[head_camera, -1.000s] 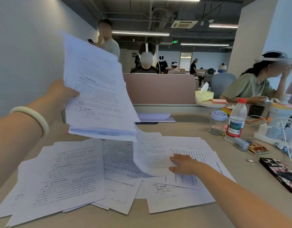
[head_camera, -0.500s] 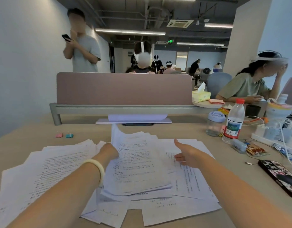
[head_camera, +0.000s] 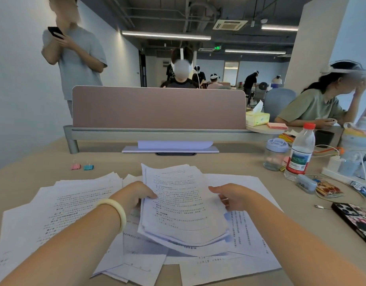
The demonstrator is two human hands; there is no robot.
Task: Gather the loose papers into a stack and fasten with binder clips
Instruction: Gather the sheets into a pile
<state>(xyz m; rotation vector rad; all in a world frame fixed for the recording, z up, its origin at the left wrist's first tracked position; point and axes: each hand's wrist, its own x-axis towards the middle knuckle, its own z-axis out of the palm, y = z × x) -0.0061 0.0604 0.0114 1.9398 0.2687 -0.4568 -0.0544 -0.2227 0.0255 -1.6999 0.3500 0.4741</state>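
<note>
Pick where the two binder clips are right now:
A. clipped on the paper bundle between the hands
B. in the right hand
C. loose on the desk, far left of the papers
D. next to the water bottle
C: the pink binder clip and the blue binder clip sit side by side on the bare desk, beyond the spread papers.

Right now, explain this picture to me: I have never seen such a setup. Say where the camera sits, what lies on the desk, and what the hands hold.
There is no machine here: a person works with bare hands, and the single camera is worn on their head, looking forward and down. The left hand, with a pale bangle on its wrist, and the right hand hold a gathered stack of papers by its two sides. More loose sheets lie spread across the desk. A pink binder clip and a blue binder clip wait unused at the far left.
</note>
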